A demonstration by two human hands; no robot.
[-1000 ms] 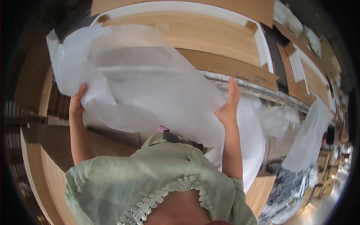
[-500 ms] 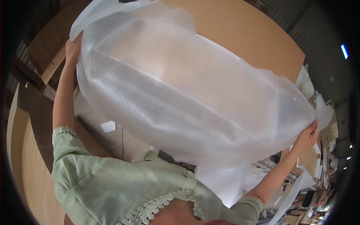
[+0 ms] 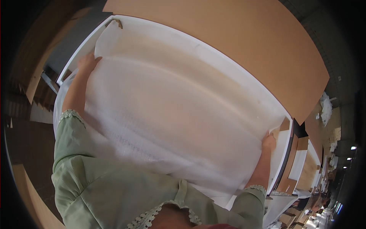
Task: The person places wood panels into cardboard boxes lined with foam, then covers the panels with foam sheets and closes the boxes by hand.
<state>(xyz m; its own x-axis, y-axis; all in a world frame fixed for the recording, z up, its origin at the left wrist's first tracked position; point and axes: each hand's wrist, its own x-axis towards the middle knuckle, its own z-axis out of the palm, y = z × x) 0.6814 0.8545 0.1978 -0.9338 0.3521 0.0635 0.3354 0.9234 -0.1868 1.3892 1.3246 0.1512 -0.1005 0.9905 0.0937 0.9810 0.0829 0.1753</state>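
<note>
Overall, a large translucent white foam sheet (image 3: 183, 110) was found spread flat over a pale wooden panel, whose grain showed faintly through it. The sheet appeared thin and finely textured, with soft lengthwise creases and some bunching along its near edge. It was held at two opposite ends: the left hand (image 3: 88, 63) was laid on the far-left edge with fingers closed over the sheet, and the right hand (image 3: 268, 142) was clamped on the right-hand end; how tightly either hand was shut could not be told. The panel lay inside a shallow white tray-like frame (image 3: 213, 42), whose raised rim was seen along the far side and at the right end, with brown cardboard corner pieces (image 3: 284, 124) exposed at that end. A wide brown board (image 3: 244, 34) lay just beyond the frame. To the right, further stacked panels (image 3: 301, 160) stood close by, leaving little room there. Green sleeves (image 3: 72, 131) covered both forearms.
</note>
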